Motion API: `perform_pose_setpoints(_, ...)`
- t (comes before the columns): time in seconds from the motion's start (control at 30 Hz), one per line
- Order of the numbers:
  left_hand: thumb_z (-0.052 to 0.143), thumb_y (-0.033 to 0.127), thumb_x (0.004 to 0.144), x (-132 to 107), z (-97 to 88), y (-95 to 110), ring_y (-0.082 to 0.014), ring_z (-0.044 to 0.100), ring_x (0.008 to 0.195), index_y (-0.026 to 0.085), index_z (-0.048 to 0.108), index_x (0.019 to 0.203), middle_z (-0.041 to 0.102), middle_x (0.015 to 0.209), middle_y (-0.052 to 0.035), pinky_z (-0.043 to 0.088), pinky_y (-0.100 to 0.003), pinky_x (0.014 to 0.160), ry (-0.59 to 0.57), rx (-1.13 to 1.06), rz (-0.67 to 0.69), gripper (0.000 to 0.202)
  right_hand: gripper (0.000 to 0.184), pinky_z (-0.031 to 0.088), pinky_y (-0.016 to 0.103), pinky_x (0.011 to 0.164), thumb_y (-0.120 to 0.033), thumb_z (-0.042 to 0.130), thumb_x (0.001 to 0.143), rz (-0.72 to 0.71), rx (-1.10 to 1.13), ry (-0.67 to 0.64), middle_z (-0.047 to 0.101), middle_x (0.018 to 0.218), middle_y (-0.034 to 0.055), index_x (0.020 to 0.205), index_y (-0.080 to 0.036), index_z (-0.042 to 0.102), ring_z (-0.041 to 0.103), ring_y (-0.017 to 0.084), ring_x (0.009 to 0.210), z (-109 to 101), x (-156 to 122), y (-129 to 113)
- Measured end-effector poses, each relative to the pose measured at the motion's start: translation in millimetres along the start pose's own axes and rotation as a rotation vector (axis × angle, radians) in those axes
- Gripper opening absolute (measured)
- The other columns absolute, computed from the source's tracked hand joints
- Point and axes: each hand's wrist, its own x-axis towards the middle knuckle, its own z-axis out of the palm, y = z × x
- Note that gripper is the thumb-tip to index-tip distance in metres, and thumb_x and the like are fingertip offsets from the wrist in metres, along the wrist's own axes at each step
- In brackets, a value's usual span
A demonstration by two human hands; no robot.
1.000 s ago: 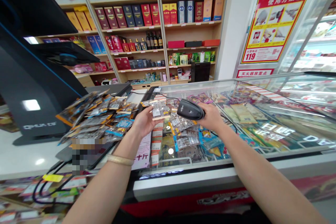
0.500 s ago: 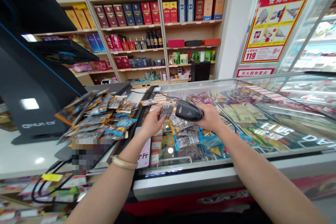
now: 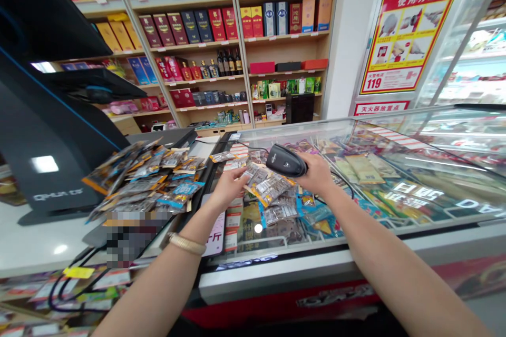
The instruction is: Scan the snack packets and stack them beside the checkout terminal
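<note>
My right hand (image 3: pixel 315 172) is wrapped round the handle of a black barcode scanner (image 3: pixel 286 161), whose head points left above the glass. My left hand (image 3: pixel 230 187), with a beaded bracelet on its wrist, pinches the edge of a small clear snack packet (image 3: pixel 256 172) with thumb and fingers. Below the scanner, several packets with blue and orange edges lie in a loose pile (image 3: pixel 279 211) on the glass lid. One more packet (image 3: pixel 222 157) lies apart, beyond my left hand. A larger heap of similar packets (image 3: pixel 148 176) is on the counter at left.
The glass-topped freezer (image 3: pixel 340 239) spans the front, with packaged goods inside. A phone-like slab (image 3: pixel 215 236) lies at its left edge. A dark checkout terminal (image 3: pixel 47 168) stands at left. The scanner's cable trails over the glass. Shelves of boxed bottles (image 3: pixel 190 26) stand behind.
A packet with an orange edge now lies on the pile below the scanner. My left hand has shifted slightly left and down. The scanner stays in my right hand, a little higher.
</note>
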Motion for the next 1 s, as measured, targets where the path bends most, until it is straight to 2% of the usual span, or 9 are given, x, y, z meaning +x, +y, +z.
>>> perform_pose_setpoints(0.07,0.054,0.029,0.08,2,4.4,3,-0.0254,0.064,0.109,0.015,0.068,0.118,0.072,0.115,-0.0061,0.049,-0.04,0.097,-0.102,0.061,0.031,0.042,0.028,0.049,0.032,0.071,-0.04,0.066,0.068,0.013,0.0,0.024,0.075,0.09,0.0088,0.09,-0.022,0.071,0.068,0.026,0.081,0,0,1)
perform_pose_setpoints(0.17,0.053,0.026,0.081,8,12.6,11,-0.0242,0.064,0.106,0.02,0.07,0.116,0.073,0.11,-0.0044,0.048,-0.039,0.099,-0.189,0.308,0.112,0.039,0.028,0.05,0.033,0.072,-0.032,0.064,0.065,0.031,-0.016,0.052,0.075,0.092,0.0088,0.091,-0.022,0.071,0.069,0.027,0.083,0,1,2)
perform_pose_setpoints(0.3,0.052,0.03,0.084,25,15.2,16,-0.0255,0.064,0.105,0.017,0.072,0.113,0.073,0.107,-0.0102,0.047,-0.038,0.097,-0.138,0.61,0.151,0.037,0.032,0.051,0.034,0.074,-0.032,0.063,0.068,0.044,-0.008,0.051,0.075,0.096,0.0086,0.098,-0.022,0.071,0.069,0.027,0.086,0,1,5)
perform_pose_setpoints(0.37,0.051,0.034,0.085,35,9.6,14,-0.0262,0.063,0.107,0.017,0.07,0.116,0.071,0.112,-0.0122,0.047,-0.037,0.095,-0.029,0.684,0.083,0.04,0.033,0.051,0.034,0.074,-0.034,0.064,0.07,0.052,0.001,0.049,0.075,0.096,0.0088,0.1,-0.022,0.07,0.069,0.027,0.086,1,1,6)
perform_pose_setpoints(0.47,0.054,0.047,0.083,50,-3.4,7,-0.0317,0.062,0.112,0.016,0.063,0.126,0.067,0.119,-0.0166,0.047,-0.041,0.094,0.131,0.806,-0.12,0.054,0.031,0.051,0.034,0.074,-0.036,0.065,0.07,0.063,-0.007,0.051,0.075,0.096,0.0088,0.099,-0.023,0.07,0.069,0.027,0.086,1,1,8)
perform_pose_setpoints(0.57,0.055,0.062,0.078,59,-11.7,2,-0.0379,0.059,0.118,0.016,0.056,0.132,0.063,0.125,-0.0216,0.046,-0.045,0.093,0.139,0.897,-0.267,0.071,0.028,0.051,0.034,0.074,-0.034,0.065,0.069,0.065,-0.022,0.053,0.075,0.095,0.0082,0.095,-0.024,0.07,0.069,0.027,0.087,2,1,8)
perform_pose_setpoints(0.67,0.051,0.067,0.079,63,-10.9,2,-0.0395,0.058,0.119,0.016,0.054,0.133,0.061,0.128,-0.0251,0.047,-0.046,0.092,0.095,0.924,-0.321,0.075,0.027,0.051,0.033,0.074,-0.033,0.065,0.069,0.065,-0.02,0.046,0.075,0.095,0.0081,0.093,-0.023,0.07,0.069,0.027,0.086,2,1,8)
perform_pose_setpoints(0.83,0.057,0.059,0.078,64,-4.1,3,-0.0385,0.056,0.121,0.014,0.052,0.133,0.058,0.132,-0.0242,0.046,-0.045,0.094,0.077,0.919,-0.329,0.071,0.028,0.05,0.032,0.073,-0.034,0.066,0.069,0.058,-0.005,0.035,0.075,0.095,0.0078,0.094,-0.023,0.07,0.069,0.026,0.085,1,2,7)
perform_pose_setpoints(1.0,0.067,0.035,0.072,57,-8.3,-8,-0.0305,0.057,0.121,0.013,0.049,0.134,0.057,0.134,-0.0191,0.045,-0.036,0.099,0.077,0.887,-0.131,0.068,0.026,0.049,0.031,0.07,-0.03,0.065,0.068,0.053,0.005,0.026,0.075,0.093,0.0075,0.092,-0.022,0.07,0.069,0.025,0.083,1,2,7)
